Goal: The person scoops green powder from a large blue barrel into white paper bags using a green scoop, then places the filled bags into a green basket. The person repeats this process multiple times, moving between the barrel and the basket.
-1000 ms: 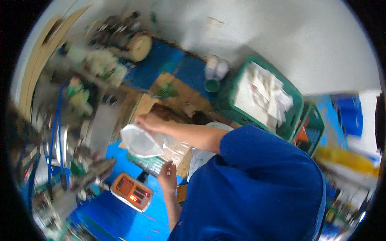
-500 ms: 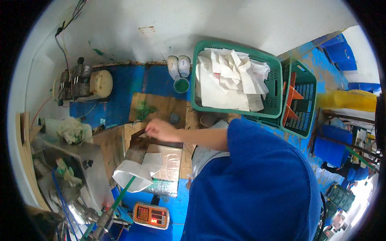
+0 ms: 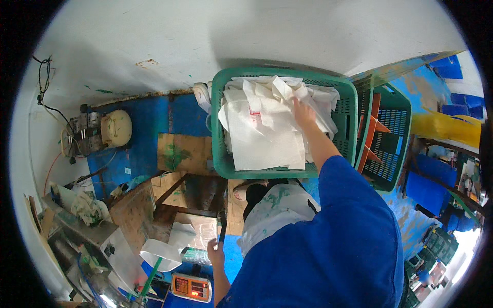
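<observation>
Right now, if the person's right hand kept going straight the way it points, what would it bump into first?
The right hand already rests on the heap of white bags in the green basket. Going on, it would likely push into more bags, then the basket's far wall; depth is hard to judge.

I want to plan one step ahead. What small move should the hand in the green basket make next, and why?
Probably close the right hand on one white bag and lift it. It already lies on the pile in the green basket, and whether it grips yet is unclear. The left hand is down by the scale.
</observation>
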### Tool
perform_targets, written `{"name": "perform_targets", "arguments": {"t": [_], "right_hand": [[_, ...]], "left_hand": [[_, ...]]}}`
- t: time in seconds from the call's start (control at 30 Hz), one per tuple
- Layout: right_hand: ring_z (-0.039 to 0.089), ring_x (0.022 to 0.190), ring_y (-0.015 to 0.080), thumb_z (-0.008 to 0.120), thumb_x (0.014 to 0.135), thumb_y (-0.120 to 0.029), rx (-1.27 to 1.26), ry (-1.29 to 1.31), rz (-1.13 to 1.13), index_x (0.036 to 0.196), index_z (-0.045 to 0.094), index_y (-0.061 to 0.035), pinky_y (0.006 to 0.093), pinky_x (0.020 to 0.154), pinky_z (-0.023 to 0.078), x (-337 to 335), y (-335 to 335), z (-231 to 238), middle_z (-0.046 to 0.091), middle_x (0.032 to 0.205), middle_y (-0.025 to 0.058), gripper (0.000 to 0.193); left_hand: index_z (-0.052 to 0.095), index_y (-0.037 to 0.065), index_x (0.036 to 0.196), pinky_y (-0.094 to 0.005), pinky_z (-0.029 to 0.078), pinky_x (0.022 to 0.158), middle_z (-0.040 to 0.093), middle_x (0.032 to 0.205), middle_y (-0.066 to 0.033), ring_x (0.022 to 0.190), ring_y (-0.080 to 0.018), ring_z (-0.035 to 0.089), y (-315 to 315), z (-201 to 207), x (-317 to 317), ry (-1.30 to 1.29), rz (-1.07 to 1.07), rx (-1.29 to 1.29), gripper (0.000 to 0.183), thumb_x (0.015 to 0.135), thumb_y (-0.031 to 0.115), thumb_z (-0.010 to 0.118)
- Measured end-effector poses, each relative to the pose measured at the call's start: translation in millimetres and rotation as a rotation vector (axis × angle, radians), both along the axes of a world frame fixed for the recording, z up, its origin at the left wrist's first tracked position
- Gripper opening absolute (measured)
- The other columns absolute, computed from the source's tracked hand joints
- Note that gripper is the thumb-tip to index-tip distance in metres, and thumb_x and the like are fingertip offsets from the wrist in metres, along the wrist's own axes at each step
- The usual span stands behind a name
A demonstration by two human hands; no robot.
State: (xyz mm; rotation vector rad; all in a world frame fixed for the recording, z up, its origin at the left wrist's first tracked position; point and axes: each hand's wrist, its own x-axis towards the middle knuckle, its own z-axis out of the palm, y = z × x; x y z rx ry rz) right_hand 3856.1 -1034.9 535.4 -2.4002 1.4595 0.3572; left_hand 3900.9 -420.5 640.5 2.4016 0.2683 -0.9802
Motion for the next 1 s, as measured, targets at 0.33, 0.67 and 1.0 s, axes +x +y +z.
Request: {"name": "perform_targets", "arguments": {"t": [0.33, 0.67, 1.0], "right_hand": [[0.061, 0.079, 0.0365, 0.052, 0.075, -0.006, 0.000, -0.152, 0.308, 0.087, 0.058, -0.0063, 0.0467, 0.067, 0.048, -39, -48, 147, 0.062, 0.079, 0.0182, 0.014], [0.058, 0.074, 0.0385, 0.055, 0.071, 0.000, -0.075, -0.323, 0.405, 0.091, 0.059, -0.0034, 0.0431, 0.065, 0.045, -39, -14, 338, 0.060, 0.077, 0.0203, 0.021], [0.062, 0.078, 0.0160, 0.062, 0.078, -0.003, 0.298, -0.812, -0.035, 0.096, 0.062, 0.0052, 0.0282, 0.072, 0.049, -68, -8, 419, 0.066, 0.087, 0.0072, 0.020]], "left_hand": [[0.061, 0.004, 0.100, -0.0288, 0.048, 0.060, 0.065, 0.085, -0.0092, 0.069, -0.0185, 0.063, -80, 17, 30, -0.013, -0.148, -0.196, 0.026, 0.082, 0.023, 0.060], [0.062, 0.003, 0.092, -0.0301, 0.051, 0.058, 0.063, 0.077, -0.0103, 0.063, -0.0184, 0.062, -23, -32, 3, 0.084, -0.010, -0.199, 0.023, 0.077, 0.021, 0.063], [0.063, 0.002, 0.095, -0.0288, 0.053, 0.056, 0.064, 0.082, -0.0119, 0.069, -0.0177, 0.063, -39, -34, -12, 0.091, 0.005, -0.152, 0.026, 0.076, 0.020, 0.065]]}}
